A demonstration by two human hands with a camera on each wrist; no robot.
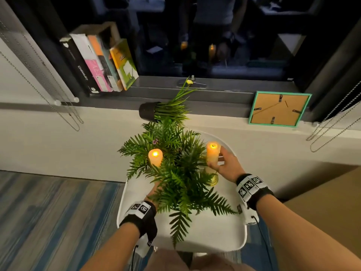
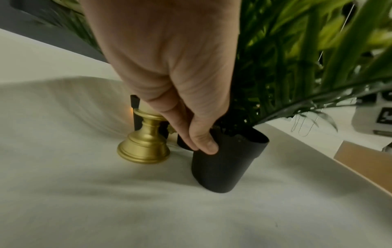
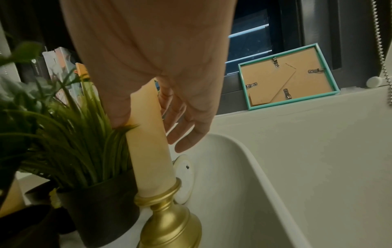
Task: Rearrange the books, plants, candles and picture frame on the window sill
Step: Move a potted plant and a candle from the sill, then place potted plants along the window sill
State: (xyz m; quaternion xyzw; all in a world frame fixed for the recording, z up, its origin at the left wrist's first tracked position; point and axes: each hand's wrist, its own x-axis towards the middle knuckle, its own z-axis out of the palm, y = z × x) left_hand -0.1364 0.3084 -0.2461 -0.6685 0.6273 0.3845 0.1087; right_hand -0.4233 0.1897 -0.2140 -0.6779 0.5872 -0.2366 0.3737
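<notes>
A fern (image 1: 179,173) in a black pot (image 2: 224,161) stands on a white tray (image 1: 214,235) below the window sill (image 1: 224,95). My left hand (image 2: 203,146) reaches under the fronds and grips the pot's rim. My right hand (image 1: 216,159) holds the right lit candle (image 1: 213,152), which sits in a gold holder (image 3: 171,223). A second lit candle (image 1: 155,157) rises at the left, on its own gold holder (image 2: 144,146). On the sill, books (image 1: 97,63) lean at the left, a small potted plant (image 1: 162,110) lies tipped over, and a green picture frame (image 1: 279,108) shows its back.
Another grassy plant in a black pot (image 3: 101,201) stands beside the right candle. Blind chains (image 1: 332,124) hang at both sides of the window. A brown box (image 1: 322,192) sits right of the tray. Striped carpet (image 1: 48,212) lies to the left.
</notes>
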